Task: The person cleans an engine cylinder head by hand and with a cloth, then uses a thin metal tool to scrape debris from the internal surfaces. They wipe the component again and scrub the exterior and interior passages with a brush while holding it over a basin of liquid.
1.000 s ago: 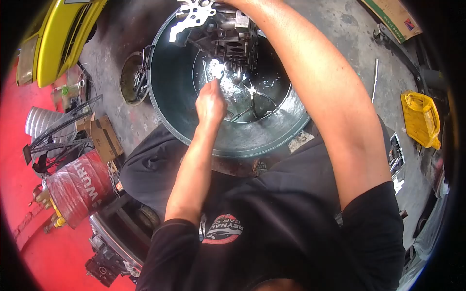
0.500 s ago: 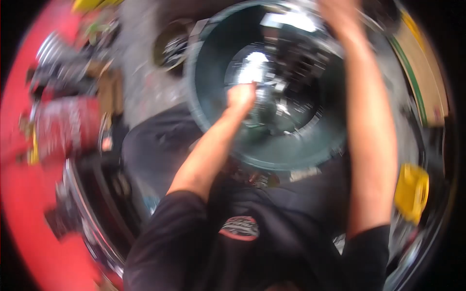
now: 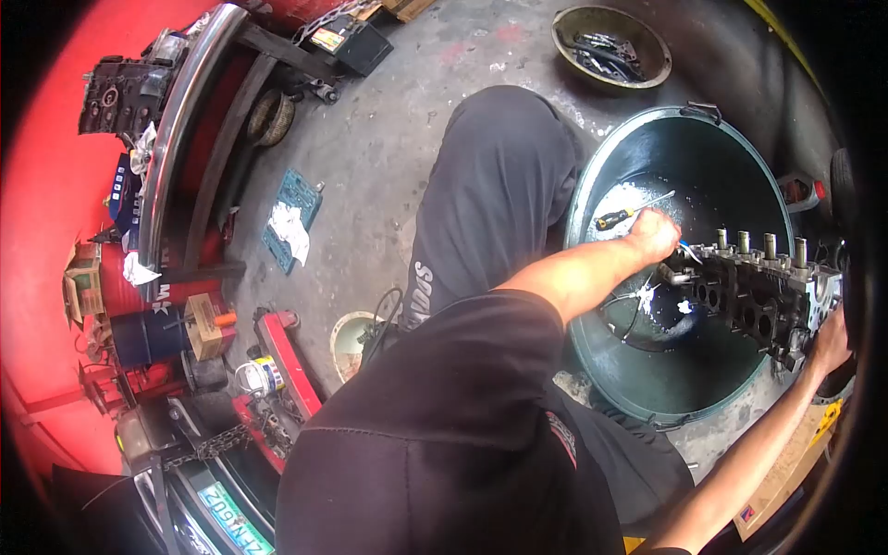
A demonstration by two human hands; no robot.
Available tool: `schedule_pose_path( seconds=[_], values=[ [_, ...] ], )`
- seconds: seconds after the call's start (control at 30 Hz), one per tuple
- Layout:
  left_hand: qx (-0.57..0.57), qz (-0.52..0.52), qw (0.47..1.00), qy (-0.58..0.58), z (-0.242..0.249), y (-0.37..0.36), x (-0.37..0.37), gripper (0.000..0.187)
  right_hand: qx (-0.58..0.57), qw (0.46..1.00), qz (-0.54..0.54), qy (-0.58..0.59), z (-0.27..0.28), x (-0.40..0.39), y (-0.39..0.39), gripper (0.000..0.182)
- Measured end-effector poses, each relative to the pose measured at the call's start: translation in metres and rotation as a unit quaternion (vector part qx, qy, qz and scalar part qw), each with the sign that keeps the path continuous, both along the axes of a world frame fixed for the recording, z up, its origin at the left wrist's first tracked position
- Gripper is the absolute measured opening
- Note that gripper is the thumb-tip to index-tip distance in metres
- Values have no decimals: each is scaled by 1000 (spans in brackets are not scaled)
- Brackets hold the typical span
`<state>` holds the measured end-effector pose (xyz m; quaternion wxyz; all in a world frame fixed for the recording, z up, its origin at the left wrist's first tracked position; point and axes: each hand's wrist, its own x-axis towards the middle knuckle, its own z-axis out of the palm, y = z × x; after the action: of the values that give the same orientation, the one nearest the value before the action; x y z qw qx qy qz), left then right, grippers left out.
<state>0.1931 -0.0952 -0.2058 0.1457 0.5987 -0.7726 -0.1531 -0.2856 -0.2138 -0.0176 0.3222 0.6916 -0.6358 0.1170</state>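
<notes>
A large dark green basin (image 3: 592, 305) stands before me on the right. Over it lies a metal engine cylinder head (image 3: 740, 296), with several upright posts along its top. My left hand (image 3: 655, 233) is closed round a slim blue-and-white tool (image 3: 686, 250), whose tip points at the left end of the head. My right hand (image 3: 832, 340) grips the head's right end, with its fingers partly hidden. Behind my left hand, a screwdriver (image 3: 614, 220) with a yellow and black handle lies in the basin. Wet, shiny liquid shows on the basin floor.
A round pan (image 3: 564, 46) of metal parts sits behind the basin. A teal tool case (image 3: 294, 208) with a white cloth lies on the floor at left. A red jack (image 3: 289, 361), a white bucket (image 3: 344, 342) and a cardboard box (image 3: 786, 476) stand around me.
My view has swung left and sharpened, so the basin now appears at the right. My left hand is now at the head's left end; my right hand shows at its right end.
</notes>
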Motion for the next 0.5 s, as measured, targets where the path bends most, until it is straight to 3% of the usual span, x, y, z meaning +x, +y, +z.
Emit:
schedule_pose_path(
  seconds=[0.07,0.17,0.27,0.5],
  values=[
    [6,22,1000,-12,-11,-1,-6,15,-9,991,25,-130,-2,-5,2,42],
    [-32,-12,993,113,-38,-17,17,13,-13,974,42,-223,-10,-14,1,41],
    [8,53,996,68,-36,-6,16,12,-19,957,42,-286,-13,-25,-1,41],
    [30,-16,999,33,-14,-5,5,16,-31,975,107,-191,-5,-38,-19,42]
  ],
)
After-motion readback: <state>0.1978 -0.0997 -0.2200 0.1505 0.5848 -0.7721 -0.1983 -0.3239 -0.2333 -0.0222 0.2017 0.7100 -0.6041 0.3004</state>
